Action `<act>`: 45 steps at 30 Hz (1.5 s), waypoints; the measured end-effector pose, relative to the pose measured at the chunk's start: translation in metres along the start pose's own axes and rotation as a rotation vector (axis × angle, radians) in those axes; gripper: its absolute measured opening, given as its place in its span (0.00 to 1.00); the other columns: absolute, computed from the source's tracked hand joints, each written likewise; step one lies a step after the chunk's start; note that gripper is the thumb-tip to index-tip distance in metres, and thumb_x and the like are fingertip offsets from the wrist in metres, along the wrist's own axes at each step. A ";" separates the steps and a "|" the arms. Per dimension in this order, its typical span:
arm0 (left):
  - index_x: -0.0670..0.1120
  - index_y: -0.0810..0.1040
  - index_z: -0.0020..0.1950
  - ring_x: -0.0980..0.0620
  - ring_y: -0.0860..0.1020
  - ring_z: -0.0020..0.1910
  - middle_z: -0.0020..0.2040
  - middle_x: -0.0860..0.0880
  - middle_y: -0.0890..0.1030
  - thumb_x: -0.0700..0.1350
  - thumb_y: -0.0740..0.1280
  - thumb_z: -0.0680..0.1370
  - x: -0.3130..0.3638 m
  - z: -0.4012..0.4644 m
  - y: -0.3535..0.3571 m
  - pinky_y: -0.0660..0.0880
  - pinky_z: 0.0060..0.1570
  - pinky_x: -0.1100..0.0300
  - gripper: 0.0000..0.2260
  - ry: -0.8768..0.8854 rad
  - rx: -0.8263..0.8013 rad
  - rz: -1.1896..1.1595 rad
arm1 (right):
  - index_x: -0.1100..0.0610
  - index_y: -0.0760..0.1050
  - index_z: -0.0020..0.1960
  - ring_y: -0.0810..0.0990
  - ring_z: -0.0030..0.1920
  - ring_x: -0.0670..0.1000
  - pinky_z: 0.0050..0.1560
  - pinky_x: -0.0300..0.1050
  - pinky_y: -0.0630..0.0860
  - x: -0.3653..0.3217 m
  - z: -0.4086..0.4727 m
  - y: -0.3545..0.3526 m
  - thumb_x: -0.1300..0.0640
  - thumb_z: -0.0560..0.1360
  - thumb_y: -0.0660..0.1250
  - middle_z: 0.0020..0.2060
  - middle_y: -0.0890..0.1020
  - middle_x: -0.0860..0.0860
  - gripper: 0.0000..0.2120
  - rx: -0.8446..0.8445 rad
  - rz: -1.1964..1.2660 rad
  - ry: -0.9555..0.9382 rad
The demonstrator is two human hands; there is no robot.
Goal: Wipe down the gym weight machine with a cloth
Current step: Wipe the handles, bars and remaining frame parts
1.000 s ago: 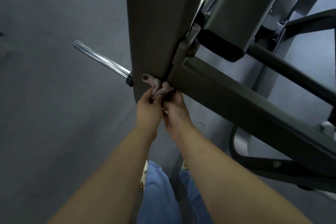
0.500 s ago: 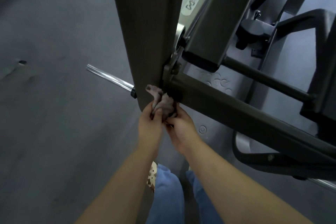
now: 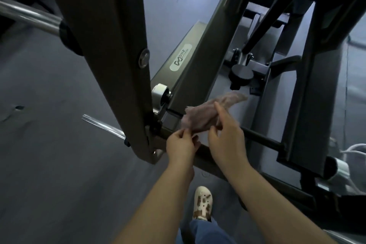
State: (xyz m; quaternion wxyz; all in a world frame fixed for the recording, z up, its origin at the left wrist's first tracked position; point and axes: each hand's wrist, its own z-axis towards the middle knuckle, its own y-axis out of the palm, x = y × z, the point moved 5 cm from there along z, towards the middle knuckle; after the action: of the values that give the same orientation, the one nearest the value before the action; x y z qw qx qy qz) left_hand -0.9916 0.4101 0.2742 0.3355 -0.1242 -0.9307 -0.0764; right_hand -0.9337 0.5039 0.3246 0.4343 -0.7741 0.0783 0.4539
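Both hands pinch the cloth [image 3: 206, 119]: left hand [image 3: 181, 145] at its near edge, right hand [image 3: 225, 136] mid-length. It hangs just beside the machine's frame [image 3: 111, 65] (soft, light, floppy), so bunching it into a pad should wipe better.

Cloth [image 3: 210, 116] tail smears into blur; machine frame [image 3: 103, 45] runs off the top edge; small print under the label [image 3: 181, 57] logo unreadable.

Both my forearms reach up from the bottom of frame to centre. My left hand [image 3: 181, 144] has its fingertips pinched together; my right hand [image 3: 225, 136] is beside it, fingers curled, index extended.
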 end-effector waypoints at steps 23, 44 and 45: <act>0.46 0.74 0.41 0.46 0.79 0.40 0.39 0.45 0.77 0.42 0.62 0.79 -0.005 0.029 0.046 0.80 0.45 0.51 0.07 -0.014 0.122 0.367 | 0.49 0.76 0.56 0.77 0.53 0.55 0.56 0.53 0.72 0.052 0.097 -0.009 0.50 0.75 0.66 0.50 0.81 0.51 0.10 -0.205 -0.484 -0.055; 0.42 0.52 0.76 0.47 0.54 0.75 0.78 0.43 0.49 0.31 0.57 0.77 0.008 0.029 0.038 0.53 0.72 0.60 0.29 0.370 0.217 0.797 | 0.57 0.76 0.56 0.73 0.58 0.57 0.60 0.50 0.65 0.057 0.092 0.041 0.49 0.75 0.66 0.56 0.78 0.53 0.14 -0.224 -0.703 -0.145; 0.42 0.46 0.77 0.48 0.45 0.76 0.78 0.43 0.40 0.32 0.57 0.77 0.007 0.027 0.037 0.46 0.72 0.61 0.31 0.455 0.216 0.955 | 0.58 0.77 0.55 0.74 0.57 0.58 0.60 0.51 0.66 0.058 0.086 0.041 0.49 0.74 0.68 0.56 0.78 0.54 0.15 -0.189 -0.688 -0.182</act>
State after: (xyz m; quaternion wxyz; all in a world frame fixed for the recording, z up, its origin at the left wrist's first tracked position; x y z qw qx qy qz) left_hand -1.0029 0.4530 0.2604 0.5368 -0.4788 -0.6770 0.1560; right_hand -0.9765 0.5588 0.2373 0.4932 -0.7485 -0.2676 0.3535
